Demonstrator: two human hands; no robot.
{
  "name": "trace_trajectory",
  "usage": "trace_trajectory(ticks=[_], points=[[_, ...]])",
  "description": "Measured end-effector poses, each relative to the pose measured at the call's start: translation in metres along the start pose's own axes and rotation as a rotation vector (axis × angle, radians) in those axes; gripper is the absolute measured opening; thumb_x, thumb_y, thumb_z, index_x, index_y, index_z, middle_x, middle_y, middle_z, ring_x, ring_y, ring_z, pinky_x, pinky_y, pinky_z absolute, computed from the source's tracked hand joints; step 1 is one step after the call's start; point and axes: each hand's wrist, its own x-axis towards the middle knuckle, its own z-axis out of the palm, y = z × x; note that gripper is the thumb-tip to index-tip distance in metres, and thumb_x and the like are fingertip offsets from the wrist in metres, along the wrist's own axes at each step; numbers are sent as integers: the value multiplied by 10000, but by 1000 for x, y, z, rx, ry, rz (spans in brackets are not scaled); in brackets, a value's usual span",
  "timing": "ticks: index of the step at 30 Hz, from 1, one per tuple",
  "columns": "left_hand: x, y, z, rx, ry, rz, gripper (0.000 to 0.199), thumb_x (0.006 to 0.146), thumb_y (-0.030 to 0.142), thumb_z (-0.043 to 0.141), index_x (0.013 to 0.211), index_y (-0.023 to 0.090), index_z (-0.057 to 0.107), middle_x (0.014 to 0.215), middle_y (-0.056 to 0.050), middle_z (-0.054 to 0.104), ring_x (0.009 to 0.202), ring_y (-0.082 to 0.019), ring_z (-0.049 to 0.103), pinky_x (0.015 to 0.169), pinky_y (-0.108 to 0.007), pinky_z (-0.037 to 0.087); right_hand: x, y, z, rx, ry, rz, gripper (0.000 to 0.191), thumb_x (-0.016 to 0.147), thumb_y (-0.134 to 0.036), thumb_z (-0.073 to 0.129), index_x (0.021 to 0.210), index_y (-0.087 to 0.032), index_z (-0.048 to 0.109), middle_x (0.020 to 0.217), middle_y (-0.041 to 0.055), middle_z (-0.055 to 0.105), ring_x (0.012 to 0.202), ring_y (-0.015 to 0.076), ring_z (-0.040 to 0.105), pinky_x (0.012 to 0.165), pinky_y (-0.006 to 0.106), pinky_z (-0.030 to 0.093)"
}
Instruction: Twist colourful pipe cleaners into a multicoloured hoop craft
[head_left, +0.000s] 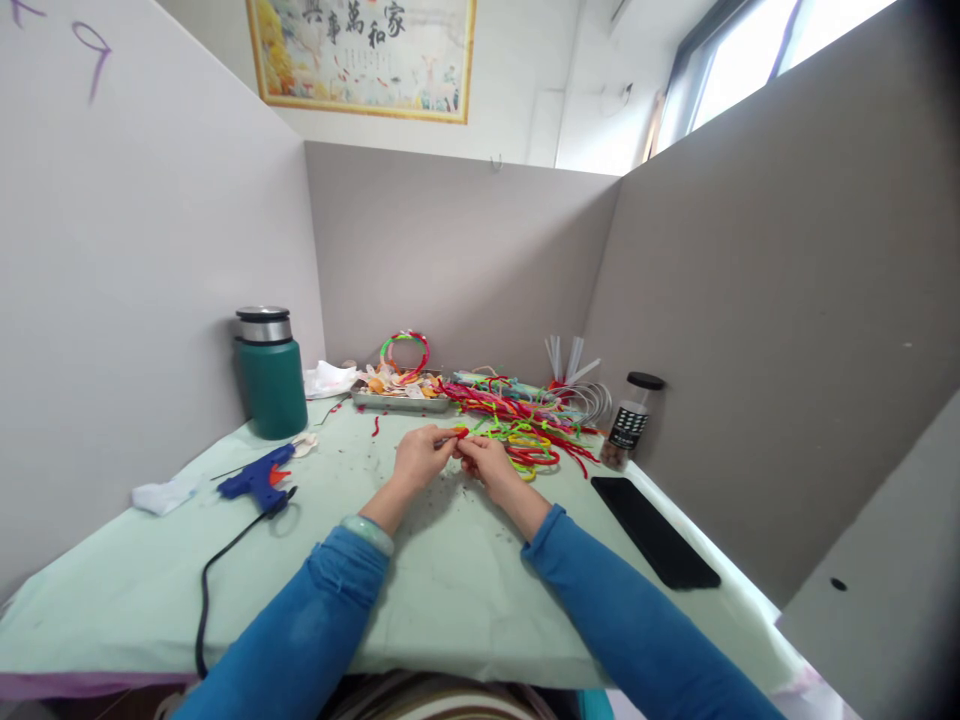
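My left hand (pixel 421 458) and my right hand (pixel 487 464) meet above the middle of the table (pixel 450 600). Both have their fingers pinched on a small red piece (pixel 462 433), which looks like fuzzy pipe cleaner; its shape is mostly hidden by the fingertips. Just beyond and to the right of my right hand lies a heap of red, pink and green pipe cleaners (pixel 510 402). Red and yellow loops (pixel 534 455) rest at the near side of that heap.
At left are a green bottle (pixel 276 385), a blue glue gun (pixel 259 480) with its cord, and white tissue (pixel 163 495). A metal tray (pixel 401 403) of small pieces sits at the back. A jar (pixel 628 425) and black phone-like slab (pixel 655 532) are at right. Partition walls enclose the table.
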Motion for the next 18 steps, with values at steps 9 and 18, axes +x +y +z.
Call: trace_trajectory(ticks=[9,18], points=[[-1,-1,4,-63,-69,109,318,838,205,470,1071,229,686,940,-44,712,777,-147,615,704,-231,416,6,2,-6,325,-47,142,235,718,-381,683,741,-153,631,636,13,625,477,77,496,452,200,389],[-4,2,5,-105,-46,29,292,828,284,500,1076,147,572,643,2,628,556,-118,520,552,-214,327,10,6,-6,385,-12,143,220,664,-322,725,716,-154,592,557,-36,569,431,56,468,431,186,388]])
